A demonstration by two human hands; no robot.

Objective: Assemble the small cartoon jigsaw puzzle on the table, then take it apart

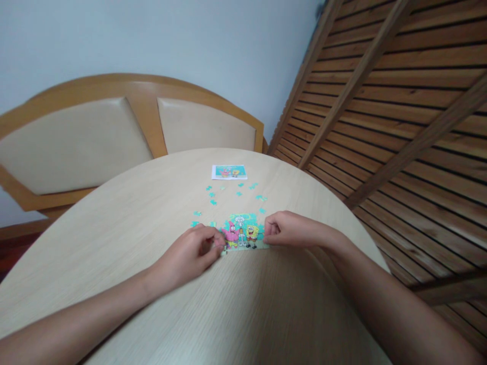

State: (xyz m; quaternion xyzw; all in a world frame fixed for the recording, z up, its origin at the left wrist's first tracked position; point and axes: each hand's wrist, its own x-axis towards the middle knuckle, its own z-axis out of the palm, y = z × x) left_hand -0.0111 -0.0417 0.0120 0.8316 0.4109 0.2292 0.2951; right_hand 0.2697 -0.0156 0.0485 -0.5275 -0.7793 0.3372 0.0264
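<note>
A partly assembled jigsaw puzzle (241, 230) lies flat on the table, showing a pink starfish, a pale squid and a yellow sponge cartoon figure on turquoise. At its left edge is my left hand (205, 246), fingers curled and thumb close to the index finger, the tips against the puzzle. My right hand (276, 228) is curled at the opposite edge, its fingertips down on the puzzle's right border. Fingers partly cover both side edges, so any small piece in them is hidden. Loose turquoise jigsaw pieces (213, 202) are scattered beyond the puzzle and beside my left hand.
Behind the loose pieces lies a small reference picture (231, 172) with a white border. The round wooden table (133, 203) reaches toward a padded bench back (76, 137) by the wall. A slatted wooden screen (399, 111) leans in on the right.
</note>
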